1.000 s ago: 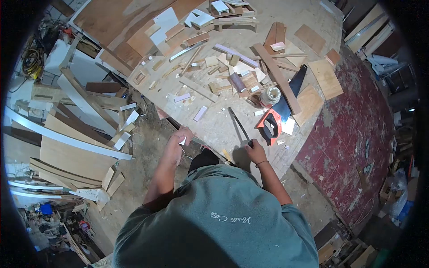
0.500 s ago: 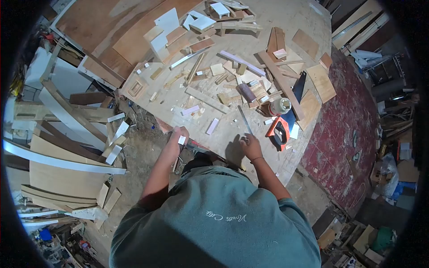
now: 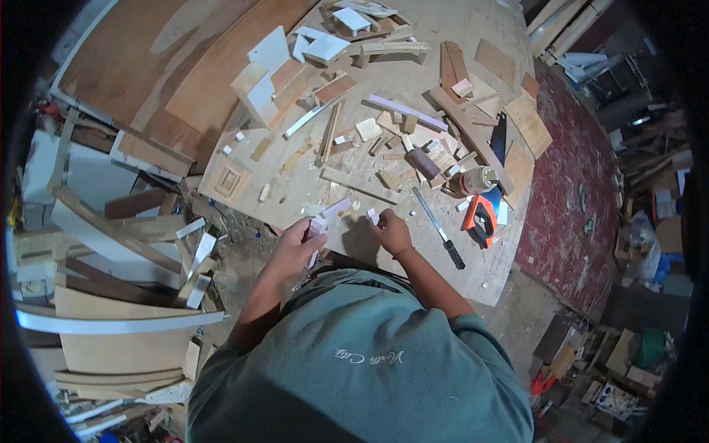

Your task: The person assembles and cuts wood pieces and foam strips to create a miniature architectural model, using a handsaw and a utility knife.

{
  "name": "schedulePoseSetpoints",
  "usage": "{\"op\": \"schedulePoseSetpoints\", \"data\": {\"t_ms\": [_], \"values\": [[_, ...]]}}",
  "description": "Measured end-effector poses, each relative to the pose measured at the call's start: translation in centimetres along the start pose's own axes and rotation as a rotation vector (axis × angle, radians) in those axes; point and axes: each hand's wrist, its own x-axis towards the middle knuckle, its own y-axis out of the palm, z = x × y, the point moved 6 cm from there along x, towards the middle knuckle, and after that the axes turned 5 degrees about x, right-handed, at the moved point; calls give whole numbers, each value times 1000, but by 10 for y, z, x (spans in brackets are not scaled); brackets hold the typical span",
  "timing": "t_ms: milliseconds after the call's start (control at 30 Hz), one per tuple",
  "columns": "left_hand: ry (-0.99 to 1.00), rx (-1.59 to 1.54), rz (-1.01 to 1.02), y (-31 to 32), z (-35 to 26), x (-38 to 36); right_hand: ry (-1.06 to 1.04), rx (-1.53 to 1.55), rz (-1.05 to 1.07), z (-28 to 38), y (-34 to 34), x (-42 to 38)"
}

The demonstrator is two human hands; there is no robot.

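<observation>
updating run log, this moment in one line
left hand: holding pale pieces; right hand: holding pale block; black-handled tool: on table

dark corners ring a fisheye-bent view, with shadow across the shirt (image 3: 362, 362).

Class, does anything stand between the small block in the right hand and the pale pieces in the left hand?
Nothing visible does: between the block in the right hand and the pieces in the left hand lies shadowed tabletop, a pale strip just beyond.
</observation>
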Motion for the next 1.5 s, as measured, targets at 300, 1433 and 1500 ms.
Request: {"op": "schedulePoseSetpoints", "data": {"t_ms": [300, 1433, 1500], "values": [[275, -114, 403, 53, -94, 51, -221, 637, -196, 117, -124, -90], [806, 117, 286, 51, -158, 77, -518, 428, -148, 178, -166, -105], [819, 92, 288, 52, -160, 74, -533, 513, -130, 176, -166, -108]]}}
